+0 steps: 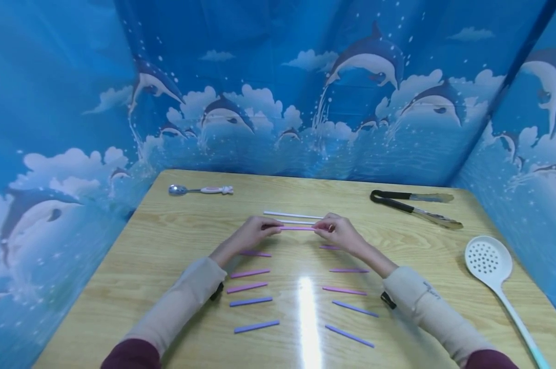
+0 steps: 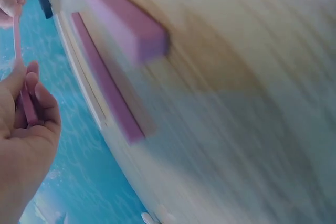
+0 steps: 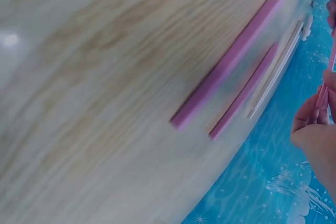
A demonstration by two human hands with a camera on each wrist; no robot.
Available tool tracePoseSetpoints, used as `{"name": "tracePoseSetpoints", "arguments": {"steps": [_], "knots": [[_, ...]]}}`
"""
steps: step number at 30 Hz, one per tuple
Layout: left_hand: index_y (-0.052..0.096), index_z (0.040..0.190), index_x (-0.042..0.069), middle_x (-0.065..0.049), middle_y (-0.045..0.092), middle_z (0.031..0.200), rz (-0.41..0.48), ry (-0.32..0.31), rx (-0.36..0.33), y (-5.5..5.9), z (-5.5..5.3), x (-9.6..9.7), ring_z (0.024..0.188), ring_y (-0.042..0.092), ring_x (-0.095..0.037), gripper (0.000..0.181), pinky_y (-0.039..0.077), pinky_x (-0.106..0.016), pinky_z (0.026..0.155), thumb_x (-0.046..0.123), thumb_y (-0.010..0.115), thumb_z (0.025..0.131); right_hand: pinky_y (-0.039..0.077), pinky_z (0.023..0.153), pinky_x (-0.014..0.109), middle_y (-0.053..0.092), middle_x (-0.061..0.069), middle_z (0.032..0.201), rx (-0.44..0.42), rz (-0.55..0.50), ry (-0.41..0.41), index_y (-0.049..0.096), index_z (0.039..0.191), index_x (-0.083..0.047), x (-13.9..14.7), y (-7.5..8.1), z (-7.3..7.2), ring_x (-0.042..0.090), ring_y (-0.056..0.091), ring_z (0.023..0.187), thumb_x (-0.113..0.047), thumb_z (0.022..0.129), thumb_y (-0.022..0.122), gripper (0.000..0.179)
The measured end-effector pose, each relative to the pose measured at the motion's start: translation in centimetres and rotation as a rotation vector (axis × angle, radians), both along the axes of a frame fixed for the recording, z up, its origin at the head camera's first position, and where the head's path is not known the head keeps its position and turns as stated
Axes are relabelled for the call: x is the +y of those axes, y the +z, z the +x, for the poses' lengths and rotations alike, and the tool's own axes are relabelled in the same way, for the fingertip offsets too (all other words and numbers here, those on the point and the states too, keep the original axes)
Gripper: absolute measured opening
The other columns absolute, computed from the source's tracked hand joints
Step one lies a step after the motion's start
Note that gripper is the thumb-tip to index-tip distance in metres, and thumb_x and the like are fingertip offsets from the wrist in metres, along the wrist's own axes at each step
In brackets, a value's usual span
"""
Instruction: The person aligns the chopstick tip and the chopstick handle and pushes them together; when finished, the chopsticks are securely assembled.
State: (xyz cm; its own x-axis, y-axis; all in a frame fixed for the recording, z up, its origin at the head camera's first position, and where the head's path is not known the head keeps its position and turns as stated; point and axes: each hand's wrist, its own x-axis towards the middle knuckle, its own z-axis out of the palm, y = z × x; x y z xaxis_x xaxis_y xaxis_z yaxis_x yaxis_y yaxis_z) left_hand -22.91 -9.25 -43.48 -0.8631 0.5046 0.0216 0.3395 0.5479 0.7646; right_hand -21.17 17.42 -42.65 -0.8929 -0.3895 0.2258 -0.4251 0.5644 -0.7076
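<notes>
With curled fingers (image 2: pixel 47 100), our left hand (image 1: pixel 254 231) and right hand (image 1: pixel 342 233) pinch a pink stick (image 1: pixel 297 228), one end each. It is just our side of two white sticks (image 1: pixel 293 214). We should move both hands together and keep it level, so we bump nothing.

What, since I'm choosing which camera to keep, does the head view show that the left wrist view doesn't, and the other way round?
Only the head view shows the round white perforated skimmer and the beige cloth sleeves.

Only the left wrist view shows the near end of the thin straight pink stick inside the left hand's grip.

Both share that stick, held also by the right hand, the light wood-grain table and the blue printed curtain.
</notes>
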Motion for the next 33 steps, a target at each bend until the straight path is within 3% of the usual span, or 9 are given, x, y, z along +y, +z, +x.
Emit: {"name": "tracePoseSetpoints", "arguments": {"steps": [7, 27, 33], "knots": [[0.069, 0.109, 0.003, -0.012, 0.07, 0.105, -0.045, 0.029, 0.081, -1.0, -0.9, -1.5, 0.093, 0.065, -0.022, 0.022, 0.053, -0.032, 0.084, 0.013, 0.062, 0.092, 0.051, 0.065, 0.021, 0.061, 0.006, 0.077, 0.031, 0.026, 0.01, 0.071, 0.09, 0.003, 0.4, -1.0, -0.6, 0.012, 0.054, 0.07, 0.001, 0.082, 0.069, 0.009], [0.07, 0.106, 0.0, -0.013, 0.068, 0.099, -0.128, -0.011, 0.09, -1.8, -2.1, -1.6, 0.096, 0.062, -0.026, 0.019, 0.05, -0.037, 0.089, 0.008, 0.065, 0.089, 0.048, 0.066, 0.023, 0.059, 0.008, 0.082, -0.116, 0.123, -0.013, 0.071, 0.092, 0.002, -0.5, -2.2, -1.7, 0.015, 0.054, 0.074, -0.003, 0.086, 0.066, 0.009], [0.07, 0.105, 0.0, -0.012, 0.068, 0.096, -0.158, -0.01, 0.08, -1.9, -2.3, -1.4, 0.092, 0.062, -0.025, 0.018, 0.051, -0.034, 0.085, 0.008, 0.064, 0.089, 0.047, 0.066, 0.022, 0.06, 0.008, 0.083, -0.114, 0.133, -0.011, 0.071, 0.092, 0.002, -0.6, -2.7, -1.8, 0.014, 0.053, 0.075, -0.003, 0.087, 0.065, 0.009]]}}
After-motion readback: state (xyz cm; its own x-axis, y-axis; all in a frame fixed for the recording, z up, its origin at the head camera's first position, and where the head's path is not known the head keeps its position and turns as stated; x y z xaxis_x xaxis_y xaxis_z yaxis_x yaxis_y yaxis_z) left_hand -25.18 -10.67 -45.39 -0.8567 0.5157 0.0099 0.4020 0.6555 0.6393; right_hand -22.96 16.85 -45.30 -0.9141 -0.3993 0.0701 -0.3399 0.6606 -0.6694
